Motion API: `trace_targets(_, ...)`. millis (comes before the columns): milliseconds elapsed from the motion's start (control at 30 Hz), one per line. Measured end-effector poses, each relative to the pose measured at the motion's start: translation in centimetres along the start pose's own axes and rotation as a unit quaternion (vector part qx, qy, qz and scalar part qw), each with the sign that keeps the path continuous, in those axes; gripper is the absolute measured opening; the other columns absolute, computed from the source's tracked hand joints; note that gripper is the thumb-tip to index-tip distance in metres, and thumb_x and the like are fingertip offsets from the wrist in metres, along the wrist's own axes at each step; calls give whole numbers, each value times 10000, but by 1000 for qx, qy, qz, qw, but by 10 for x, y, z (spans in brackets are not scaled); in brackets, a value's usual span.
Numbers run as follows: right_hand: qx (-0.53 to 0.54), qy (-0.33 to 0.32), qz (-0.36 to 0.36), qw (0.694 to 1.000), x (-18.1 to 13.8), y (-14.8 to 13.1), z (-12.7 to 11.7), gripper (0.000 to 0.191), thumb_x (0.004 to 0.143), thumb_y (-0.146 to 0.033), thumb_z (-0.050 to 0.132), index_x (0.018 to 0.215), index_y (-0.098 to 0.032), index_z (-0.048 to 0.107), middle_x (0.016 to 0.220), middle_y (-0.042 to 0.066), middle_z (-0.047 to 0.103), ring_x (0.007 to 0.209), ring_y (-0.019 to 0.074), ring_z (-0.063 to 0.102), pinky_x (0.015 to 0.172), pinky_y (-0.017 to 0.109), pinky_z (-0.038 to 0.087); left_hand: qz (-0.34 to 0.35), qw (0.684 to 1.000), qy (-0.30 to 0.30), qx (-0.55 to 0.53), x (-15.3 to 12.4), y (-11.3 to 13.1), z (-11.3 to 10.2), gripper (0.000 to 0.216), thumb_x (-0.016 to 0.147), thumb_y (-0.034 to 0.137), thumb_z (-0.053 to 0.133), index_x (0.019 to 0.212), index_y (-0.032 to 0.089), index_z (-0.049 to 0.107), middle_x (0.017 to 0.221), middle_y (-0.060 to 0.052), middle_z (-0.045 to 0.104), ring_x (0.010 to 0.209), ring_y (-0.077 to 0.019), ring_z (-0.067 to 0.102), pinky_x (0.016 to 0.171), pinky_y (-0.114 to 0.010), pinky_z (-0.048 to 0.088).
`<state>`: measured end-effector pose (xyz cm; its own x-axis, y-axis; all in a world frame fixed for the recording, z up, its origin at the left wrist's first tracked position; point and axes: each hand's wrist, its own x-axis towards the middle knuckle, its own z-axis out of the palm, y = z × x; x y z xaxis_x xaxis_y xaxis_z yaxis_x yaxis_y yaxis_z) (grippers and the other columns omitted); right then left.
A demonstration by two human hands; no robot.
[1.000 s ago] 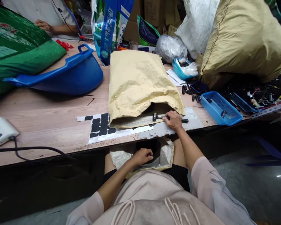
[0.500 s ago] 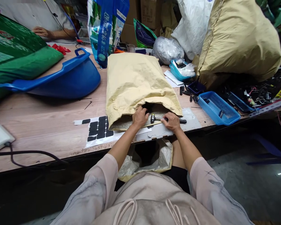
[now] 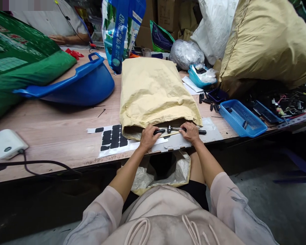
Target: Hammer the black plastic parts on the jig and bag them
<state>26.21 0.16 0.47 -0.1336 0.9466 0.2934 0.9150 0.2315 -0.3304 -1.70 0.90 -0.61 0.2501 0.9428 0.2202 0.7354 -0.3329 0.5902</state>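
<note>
My left hand (image 3: 148,136) is closed on a small black elongated part (image 3: 159,131) in front of the mouth of a yellow woven sack (image 3: 158,88). My right hand (image 3: 191,132) grips a small hammer (image 3: 169,129) by its handle, its metal head pointing left toward the black part, with a gap between them. Both hands rest low over a grey board (image 3: 206,132) along the table's front edge. The sack lies flat, its opening toward me, dark inside. To the left of it lies a white sheet with black stickers (image 3: 114,137).
A blue basin (image 3: 84,83) and green sack (image 3: 38,71) stand left, above a white box with a cable (image 3: 7,144). Right are a blue basket (image 3: 242,117), small black parts (image 3: 206,101) and a stuffed tan sack (image 3: 267,44). Another person's arm (image 3: 68,39) shows at the back left.
My left hand has come out of the sack's mouth toward the edge, now with the black part in its fingers. The right hand keeps the hammer. The whole view has shifted slightly.
</note>
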Motion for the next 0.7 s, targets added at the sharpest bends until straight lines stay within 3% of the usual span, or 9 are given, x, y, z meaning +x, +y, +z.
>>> trace_targets(333, 62, 11, -94, 994, -3, 3, -19, 157, 967, -310, 614, 891, -237, 731, 894, 54, 706, 870, 227, 582, 824, 359, 453, 8, 999, -24, -30, 7, -3, 4, 195, 878, 335, 745, 1053, 270, 801, 1009, -36, 708, 998, -233, 636, 888, -369, 465)
trace_targets(533, 94, -9, -102, 990, -3, -15, -31, 265, 1023, -363, 534, 913, -235, 739, 890, 57, 699, 858, 218, 581, 832, 352, 460, 7, 999, -37, -24, 6, 0, 2, 227, 900, 369, 719, 1088, 286, 813, 1041, -43, 713, 1036, -233, 634, 908, -370, 460)
trace_targets(700, 74, -39, -97, 992, -4, -19, -27, 245, 1006, -342, 556, 903, -235, 751, 880, 60, 705, 873, 222, 595, 826, 346, 465, 3, 999, -42, -20, 6, 4, 0, 222, 908, 367, 709, 1094, 292, 805, 1061, -42, 711, 1063, -233, 628, 918, -371, 453)
